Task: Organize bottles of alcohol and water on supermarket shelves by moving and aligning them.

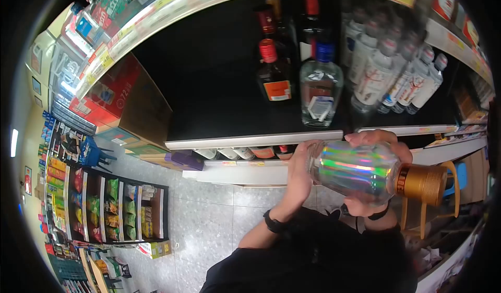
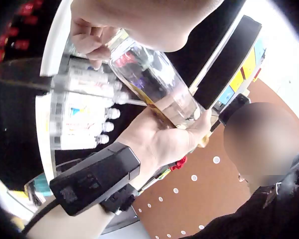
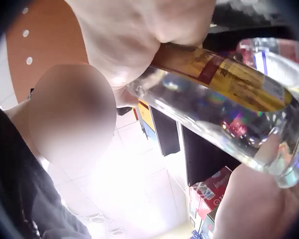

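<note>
A clear glass liquor bottle point(image 1: 352, 168) with a rainbow sheen and a ribbed gold cap point(image 1: 421, 182) lies nearly sideways before the person's chest, cap to the right. The left hand point(image 1: 298, 169) holds its base end; in the left wrist view the fingers point(image 2: 92, 42) curl there. The right hand point(image 1: 383, 138) grips the bottle round its shoulder, close to the cap. In the left wrist view, the right palm point(image 2: 162, 142) lies beneath the shoulder. A gold label point(image 3: 224, 77) shows along the bottle in the right wrist view, where the right hand hides the neck.
On the black shelf ahead stand a blue-capped clear bottle point(image 1: 321, 92), a red-capped dark bottle point(image 1: 274, 74) and several white-labelled bottles point(image 1: 373, 79). The shelf edge point(image 1: 250, 140) runs close to the hands. Cartons point(image 1: 128, 97) sit left; a snack rack point(image 1: 112, 204) stands beyond.
</note>
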Demonstrator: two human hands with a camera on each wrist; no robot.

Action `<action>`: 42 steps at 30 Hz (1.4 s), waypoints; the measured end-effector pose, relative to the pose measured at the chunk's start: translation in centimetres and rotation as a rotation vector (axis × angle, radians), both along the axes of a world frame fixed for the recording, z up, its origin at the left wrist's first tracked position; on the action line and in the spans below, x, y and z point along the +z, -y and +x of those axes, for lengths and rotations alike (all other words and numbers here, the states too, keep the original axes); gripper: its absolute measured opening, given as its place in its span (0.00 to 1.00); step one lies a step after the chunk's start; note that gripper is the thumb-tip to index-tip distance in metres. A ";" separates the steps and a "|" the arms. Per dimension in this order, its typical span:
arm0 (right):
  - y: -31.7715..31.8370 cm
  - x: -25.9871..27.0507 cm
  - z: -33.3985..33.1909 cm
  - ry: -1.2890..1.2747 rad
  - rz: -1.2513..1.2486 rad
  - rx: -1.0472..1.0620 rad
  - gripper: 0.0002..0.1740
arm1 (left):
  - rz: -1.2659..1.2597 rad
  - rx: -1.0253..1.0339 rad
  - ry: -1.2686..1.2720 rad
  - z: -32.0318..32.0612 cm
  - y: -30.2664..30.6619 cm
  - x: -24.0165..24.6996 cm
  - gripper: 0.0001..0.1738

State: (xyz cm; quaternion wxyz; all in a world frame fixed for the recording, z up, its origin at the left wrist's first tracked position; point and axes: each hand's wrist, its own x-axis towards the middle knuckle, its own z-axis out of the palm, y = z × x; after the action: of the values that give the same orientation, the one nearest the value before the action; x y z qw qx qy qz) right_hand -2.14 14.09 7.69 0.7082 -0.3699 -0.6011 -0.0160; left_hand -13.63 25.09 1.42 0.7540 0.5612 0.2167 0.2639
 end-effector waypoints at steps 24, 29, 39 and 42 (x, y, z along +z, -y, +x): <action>-15.6 0.0 -4.4 -0.120 -0.019 -0.681 0.45 | 0.960 0.289 -0.010 -1.7 -11.3 -0.5 0.34; -15.7 -0.1 -4.5 -0.122 -0.094 -0.710 0.45 | 0.896 0.322 -0.016 -1.2 -10.8 -0.9 0.31; -15.8 -1.6 -5.6 -0.053 -0.085 -0.751 0.49 | 0.931 0.175 -0.113 -2.0 -11.6 -0.1 0.28; -15.2 -3.0 -6.1 0.015 -0.101 -0.741 0.48 | 0.841 0.166 -0.148 -1.8 -11.5 0.5 0.27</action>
State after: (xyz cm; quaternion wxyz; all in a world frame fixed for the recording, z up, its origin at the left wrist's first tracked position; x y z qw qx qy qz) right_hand -8.26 29.29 4.72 0.6309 -0.5966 -0.4316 -0.2444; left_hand -15.47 36.62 1.89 0.4182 0.8177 0.1881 0.3478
